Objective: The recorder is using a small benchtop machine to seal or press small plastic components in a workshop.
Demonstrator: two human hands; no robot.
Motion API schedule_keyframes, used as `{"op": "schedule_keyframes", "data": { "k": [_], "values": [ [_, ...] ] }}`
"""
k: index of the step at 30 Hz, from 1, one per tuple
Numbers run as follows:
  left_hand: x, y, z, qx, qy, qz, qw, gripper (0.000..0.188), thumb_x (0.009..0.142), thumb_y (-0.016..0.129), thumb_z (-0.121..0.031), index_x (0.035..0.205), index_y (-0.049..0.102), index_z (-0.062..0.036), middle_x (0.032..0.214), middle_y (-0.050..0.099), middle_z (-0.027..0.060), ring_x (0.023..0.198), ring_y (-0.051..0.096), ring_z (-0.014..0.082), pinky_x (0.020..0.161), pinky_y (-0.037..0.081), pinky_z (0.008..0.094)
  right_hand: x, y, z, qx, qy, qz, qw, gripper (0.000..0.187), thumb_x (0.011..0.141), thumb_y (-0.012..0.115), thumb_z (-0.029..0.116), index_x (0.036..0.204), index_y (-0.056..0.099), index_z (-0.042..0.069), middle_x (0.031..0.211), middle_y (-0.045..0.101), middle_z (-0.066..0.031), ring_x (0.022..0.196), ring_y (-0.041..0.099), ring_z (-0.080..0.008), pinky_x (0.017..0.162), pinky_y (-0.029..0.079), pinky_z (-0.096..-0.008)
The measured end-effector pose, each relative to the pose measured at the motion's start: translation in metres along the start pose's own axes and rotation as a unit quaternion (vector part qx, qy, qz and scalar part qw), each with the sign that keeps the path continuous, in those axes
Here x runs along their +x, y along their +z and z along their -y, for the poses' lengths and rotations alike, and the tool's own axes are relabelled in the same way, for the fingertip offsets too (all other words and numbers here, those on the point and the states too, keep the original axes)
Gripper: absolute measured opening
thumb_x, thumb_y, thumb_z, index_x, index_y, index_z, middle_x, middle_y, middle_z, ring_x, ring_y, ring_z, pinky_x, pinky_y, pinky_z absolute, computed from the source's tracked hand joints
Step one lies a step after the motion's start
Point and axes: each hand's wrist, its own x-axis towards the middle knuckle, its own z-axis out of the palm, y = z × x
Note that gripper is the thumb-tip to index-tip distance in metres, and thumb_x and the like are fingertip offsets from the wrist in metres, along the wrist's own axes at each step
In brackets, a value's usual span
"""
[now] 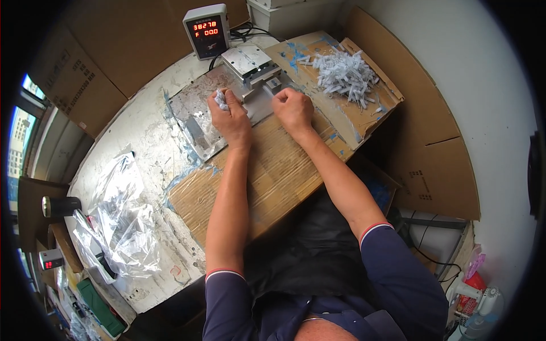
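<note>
Our navy polo shirt lies nearest. Over the metal plate, our left grip clasps translucent plastic pieces; our right grip curls beside the metal fixture, whether pinching anything we cannot tell.

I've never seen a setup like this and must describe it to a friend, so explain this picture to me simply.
There is no robot here: these are a person's bare hands. The single picture comes from a wide fisheye camera worn on the head and looking down, so straight edges bend.

The left hand holds a few small pale pieces. The right hand has its fingers drawn together beside a metal fixture; whether they grip anything is unclear.

On the white table, a box with a red display stands behind the fixture, a heap of pale pieces lies on cardboard at right, and crinkled clear plastic lies at left.
</note>
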Motion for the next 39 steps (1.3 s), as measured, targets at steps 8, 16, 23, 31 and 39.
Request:
{"op": "schedule_keyframes", "data": {
  "k": [8,16,23,31,39],
  "values": [
    [0.0,0.002,0.003,0.07,0.018,-0.001,0.997,0.016,0.104,0.062,-0.019,0.105,0.06,-0.0032,0.073,0.063,0.0044,0.064,0.059,0.0127,0.061,0.048,0.03,0.005,0.011,0.002,0.003,0.026,-0.006,1.0,0.014,0.079,0.069,0.023,0.074,0.072,0.011,0.077,0.073,-0.0135,0.074,0.071,-0.0359,0.07,0.057,-0.0448],
    [-0.001,0.0,0.004,0.176,0.077,0.001,0.981,0.023,0.1,0.069,-0.027,0.106,0.062,-0.0066,0.079,0.068,0.0134,0.065,0.065,0.0243,0.062,0.05,0.0382,0.004,0.007,0.01,0.029,0.054,0.007,0.998,0.012,0.078,0.069,0.022,0.077,0.073,0.011,0.078,0.074,-0.0125,0.074,0.071,-0.0353,0.07,0.057,-0.0444],
    [-0.004,0.0,0.004,0.36,0.157,0.131,0.91,0.035,0.091,0.075,-0.034,0.113,0.061,-0.0104,0.086,0.073,0.0167,0.075,0.072,0.0388,0.064,0.054,0.0466,0.003,0.008,0.002,0.078,0.048,-0.014,0.996,0.022,0.085,0.072,0.029,0.08,0.072,0.008,0.076,0.073,-0.0124,0.075,0.071,-0.034,0.07,0.055,-0.0443],
    [0.002,0.002,0.01,0.426,0.178,0.15,0.874,0.033,0.091,0.074,-0.031,0.112,0.06,-0.0107,0.094,0.074,0.017,0.08,0.072,0.0386,0.066,0.055,0.0472,-0.003,0.009,-0.001,0.125,0.012,-0.031,0.992,0.02,0.086,0.074,0.027,0.081,0.072,0.007,0.076,0.073,-0.0122,0.072,0.071,-0.0338,0.067,0.055,-0.0431],
    [0.001,0.005,0.008,0.434,0.229,0.128,0.862,0.016,0.09,0.058,-0.008,0.106,0.059,-0.0082,0.089,0.07,0.0167,0.073,0.071,0.0396,0.059,0.055,0.0495,-0.004,0.008,0.0,0.11,0.012,-0.027,0.994,0.02,0.087,0.074,0.028,0.083,0.071,0.008,0.082,0.073,-0.0117,0.078,0.071,-0.0341,0.07,0.055,-0.0433]
  ]
}}
